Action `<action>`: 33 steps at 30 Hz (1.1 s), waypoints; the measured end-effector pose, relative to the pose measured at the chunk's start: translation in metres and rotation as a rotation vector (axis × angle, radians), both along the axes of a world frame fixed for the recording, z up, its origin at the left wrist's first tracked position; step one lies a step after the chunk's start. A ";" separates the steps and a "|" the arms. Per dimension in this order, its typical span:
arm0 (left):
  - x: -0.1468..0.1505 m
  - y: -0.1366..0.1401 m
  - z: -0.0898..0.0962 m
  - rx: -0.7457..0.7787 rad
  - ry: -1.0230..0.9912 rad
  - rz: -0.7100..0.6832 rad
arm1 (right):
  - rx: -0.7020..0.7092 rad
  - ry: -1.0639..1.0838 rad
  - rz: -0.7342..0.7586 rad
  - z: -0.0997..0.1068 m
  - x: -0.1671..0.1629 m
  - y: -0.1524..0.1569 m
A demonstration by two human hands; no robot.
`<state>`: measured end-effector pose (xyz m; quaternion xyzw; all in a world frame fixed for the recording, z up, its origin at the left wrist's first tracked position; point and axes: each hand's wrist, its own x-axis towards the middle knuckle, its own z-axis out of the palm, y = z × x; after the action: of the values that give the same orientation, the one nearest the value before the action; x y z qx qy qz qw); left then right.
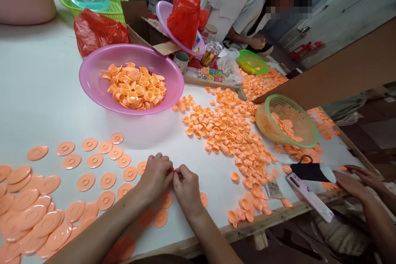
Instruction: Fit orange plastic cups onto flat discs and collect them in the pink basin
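My left hand (157, 176) and my right hand (187, 187) meet over the front of the white table, fingers closed in a pinch. Between their fingertips is a tiny orange bit, mostly hidden, too little of it showing to name. Flat orange toy saucers (108, 180) lie spread around and left of my left hand, with a thick heap (34, 216) at the far left. To the right of my right hand stretches a long pile of small orange toy cups (227, 132). A pink-purple basin (93, 88) beyond my hands holds more orange cups.
A green strainer basket (266, 117) with orange pieces stands at the right, near a phone (309, 198) and a black mask (306, 172). Another person's hands (352, 179) rest at the right edge. Red plastic bags (100, 33) and an open carton (145, 29) are behind the basin.
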<state>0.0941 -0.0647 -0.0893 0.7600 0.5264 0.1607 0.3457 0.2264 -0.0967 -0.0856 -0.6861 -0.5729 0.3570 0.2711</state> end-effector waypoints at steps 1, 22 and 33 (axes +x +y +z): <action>-0.001 -0.001 0.002 0.007 0.027 -0.014 | -0.064 0.041 0.045 0.002 0.005 0.005; -0.086 0.008 0.003 0.196 0.190 -0.031 | -0.160 0.330 -0.022 0.004 -0.008 0.060; -0.040 0.029 -0.012 0.085 -0.055 0.004 | -0.126 0.165 -0.043 0.001 -0.018 0.049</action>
<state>0.0537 -0.0359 -0.1011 0.7683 0.5109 0.2046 0.3270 0.2081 -0.0477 -0.0846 -0.6823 -0.5103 0.4415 0.2813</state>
